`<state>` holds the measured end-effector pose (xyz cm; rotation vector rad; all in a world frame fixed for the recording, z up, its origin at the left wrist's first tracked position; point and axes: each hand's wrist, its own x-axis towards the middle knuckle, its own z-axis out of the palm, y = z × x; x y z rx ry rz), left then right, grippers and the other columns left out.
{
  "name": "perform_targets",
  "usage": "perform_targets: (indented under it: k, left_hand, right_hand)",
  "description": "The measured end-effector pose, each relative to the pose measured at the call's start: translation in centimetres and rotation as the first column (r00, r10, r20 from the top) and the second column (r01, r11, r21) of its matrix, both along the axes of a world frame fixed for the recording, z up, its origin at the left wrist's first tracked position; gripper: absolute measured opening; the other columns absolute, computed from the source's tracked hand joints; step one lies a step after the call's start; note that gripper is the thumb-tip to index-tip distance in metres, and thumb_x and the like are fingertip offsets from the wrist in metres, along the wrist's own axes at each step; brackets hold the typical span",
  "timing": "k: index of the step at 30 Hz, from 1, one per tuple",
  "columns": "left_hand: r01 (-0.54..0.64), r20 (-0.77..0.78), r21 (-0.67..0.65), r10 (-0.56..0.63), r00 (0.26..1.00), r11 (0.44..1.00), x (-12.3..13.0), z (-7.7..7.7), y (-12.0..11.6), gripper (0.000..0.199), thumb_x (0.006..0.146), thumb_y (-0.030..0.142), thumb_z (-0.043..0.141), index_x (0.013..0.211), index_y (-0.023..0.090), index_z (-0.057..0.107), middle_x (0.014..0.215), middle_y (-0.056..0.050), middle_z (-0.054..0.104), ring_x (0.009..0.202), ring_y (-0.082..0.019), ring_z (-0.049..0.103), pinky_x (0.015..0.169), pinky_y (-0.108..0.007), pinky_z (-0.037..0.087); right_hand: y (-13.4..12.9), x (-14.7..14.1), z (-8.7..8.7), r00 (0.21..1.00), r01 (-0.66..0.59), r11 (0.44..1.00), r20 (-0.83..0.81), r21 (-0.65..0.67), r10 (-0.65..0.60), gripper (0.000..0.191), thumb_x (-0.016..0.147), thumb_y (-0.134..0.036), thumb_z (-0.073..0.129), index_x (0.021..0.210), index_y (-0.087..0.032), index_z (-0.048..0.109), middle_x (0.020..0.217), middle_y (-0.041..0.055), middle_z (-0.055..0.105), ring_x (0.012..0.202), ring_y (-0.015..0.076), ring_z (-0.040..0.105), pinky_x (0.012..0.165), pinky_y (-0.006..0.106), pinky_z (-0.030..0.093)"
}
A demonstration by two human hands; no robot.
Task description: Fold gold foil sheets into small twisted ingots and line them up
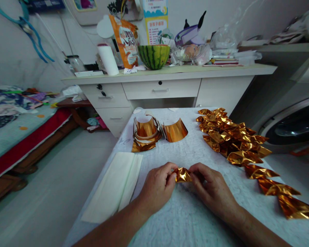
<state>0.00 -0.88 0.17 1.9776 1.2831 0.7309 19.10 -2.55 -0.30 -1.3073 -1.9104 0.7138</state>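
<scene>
The left hand [158, 187] and right hand [212, 188] are nearly closed, fingertips pinching opposite ends of a gold foil piece [182, 175]; it sits between them, above the cloth-covered table [167, 223]

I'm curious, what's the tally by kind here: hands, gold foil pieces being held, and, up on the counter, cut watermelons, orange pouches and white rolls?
Hands, left hand and right hand: 2
Held gold foil piece: 1
Cut watermelon: 1
Orange pouch: 1
White roll: 1
Total: 6
</scene>
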Motion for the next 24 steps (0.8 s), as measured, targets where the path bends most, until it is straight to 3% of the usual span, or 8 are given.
perform_targets:
  k: [7, 15, 24]
  left_hand:
    - [0.087, -0.059, 0.105, -0.082, 0.995, 0.991, 0.01, -0.56, -0.34, 0.021, 0.087, 0.011, 0.047, 0.098, 0.021, 0.061, 0.084, -0.001, 0.068, 0.077, -0.017, 0.064, 0.07, -0.025, 0.042]
    - [-0.027, 0.013, 0.01, 0.027, 1.0, 1.0, 0.13, -0.31, 0.05, 0.018, 0.09, 0.014, 0.046, 0.092, 0.021, 0.063, 0.082, 0.0, 0.069, 0.075, -0.016, 0.065, 0.067, -0.023, 0.042]
    - [-0.005, -0.036, 0.041, 0.007, 0.999, 0.999, 0.44, -0.82, -0.06, 0.015, 0.088, 0.012, 0.047, 0.085, 0.021, 0.059, 0.071, 0.002, 0.063, 0.065, -0.014, 0.06, 0.061, -0.023, 0.037]
  right_hand:
    - [0.07, 0.05, -0.23, 0.998, 0.047, 0.999, 0.052, -0.002, -0.047, 0.016, 0.093, -0.024, 0.048, 0.08, -0.021, 0.057, 0.066, -0.0005, 0.063, 0.056, 0.0131, 0.057, 0.053, 0.024, 0.042]
    - [-0.06, -0.23, -0.5, 0.994, -0.018, 0.998, 0.109, 0.052, 0.012, 0.016, 0.096, -0.024, 0.046, 0.084, -0.021, 0.057, 0.072, 0.0011, 0.064, 0.06, 0.0135, 0.059, 0.056, 0.024, 0.043]
    - [-0.17, -0.08, -0.7, 0.991, -0.014, 0.986, 0.137, 0.169, -0.01, 0.014, 0.096, -0.021, 0.045, 0.086, -0.021, 0.056, 0.071, 0.0009, 0.063, 0.059, 0.0132, 0.059, 0.055, 0.024, 0.042]
